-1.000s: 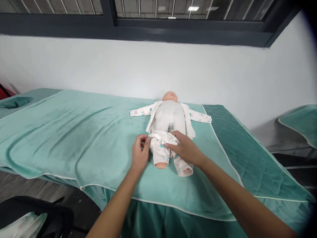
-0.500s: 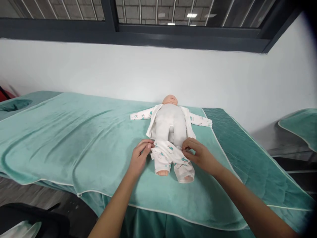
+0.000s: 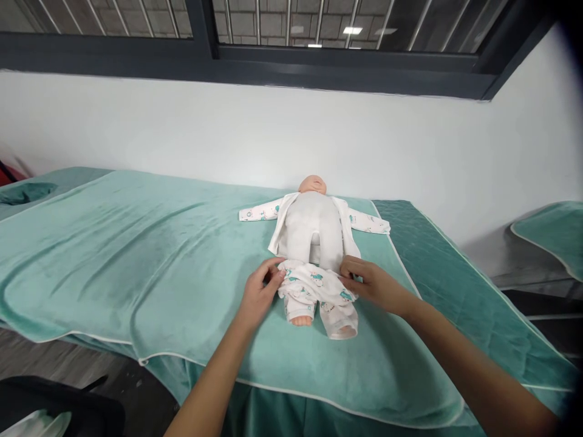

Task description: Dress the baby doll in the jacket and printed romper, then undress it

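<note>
Head view: left hand (image 3: 260, 292) and right hand (image 3: 377, 285), pinched closed, grip pants (image 3: 314, 282) enclosing the lower legs of a doll (image 3: 313, 218).

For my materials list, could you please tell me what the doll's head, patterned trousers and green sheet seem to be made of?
Doll's head: probably vinyl or plastic, from its smooth, moulded look.
Patterned trousers: thin, matte fabric, perhaps cotton knit, judging by the crumpled folds.
Green sheet: likely velvety plush, given its lighter and darker brushed patches; the fibre is unclear.
</note>
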### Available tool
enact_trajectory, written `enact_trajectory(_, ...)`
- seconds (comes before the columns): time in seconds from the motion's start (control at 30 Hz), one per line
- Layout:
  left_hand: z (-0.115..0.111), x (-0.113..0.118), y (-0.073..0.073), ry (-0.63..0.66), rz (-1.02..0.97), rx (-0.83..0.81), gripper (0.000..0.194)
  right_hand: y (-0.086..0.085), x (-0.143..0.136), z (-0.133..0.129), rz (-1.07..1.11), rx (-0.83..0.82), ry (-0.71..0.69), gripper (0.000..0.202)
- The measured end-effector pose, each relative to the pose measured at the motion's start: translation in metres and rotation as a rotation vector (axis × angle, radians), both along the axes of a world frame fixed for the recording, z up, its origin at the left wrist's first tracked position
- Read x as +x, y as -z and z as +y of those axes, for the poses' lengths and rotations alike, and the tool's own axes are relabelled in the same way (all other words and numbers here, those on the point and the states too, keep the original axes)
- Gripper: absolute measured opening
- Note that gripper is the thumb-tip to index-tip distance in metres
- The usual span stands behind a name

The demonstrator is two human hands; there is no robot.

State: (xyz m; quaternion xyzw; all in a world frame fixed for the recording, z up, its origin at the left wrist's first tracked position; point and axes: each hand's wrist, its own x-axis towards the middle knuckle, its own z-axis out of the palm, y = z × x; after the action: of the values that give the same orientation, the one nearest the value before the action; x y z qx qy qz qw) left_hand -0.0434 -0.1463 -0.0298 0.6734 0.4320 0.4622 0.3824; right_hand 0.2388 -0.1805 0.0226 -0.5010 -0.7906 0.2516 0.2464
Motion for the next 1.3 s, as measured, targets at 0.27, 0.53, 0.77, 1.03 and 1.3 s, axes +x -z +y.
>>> enact_trajectory(0.27,0.004,-0.001,0.001,0.028,0.007,0.119,0.006,0.006,-0.012,0.046,0.051,0.293,0.412,0.025)
enact_trajectory(0.53,-0.011,0.000,0.005,-0.132,0.014,0.295,0.013,0.025,-0.028,0.047,-0.029,0.346,0.434,0.026)
enact_trajectory(0.77,0.006,0.002,-0.004,0.055,-0.119,-0.113,0.028,0.031,-0.030,0.047,-0.068,0.361,0.431,0.027)
enact_trajectory(1.03,0.018,-0.001,-0.023,0.209,0.124,0.002,0.013,0.029,-0.024,0.037,0.055,0.333,0.290,0.021)
enact_trajectory(1.3,0.057,0.005,-0.028,0.045,0.288,0.291,0.014,0.025,-0.006,0.034,0.046,0.213,0.242,0.016)
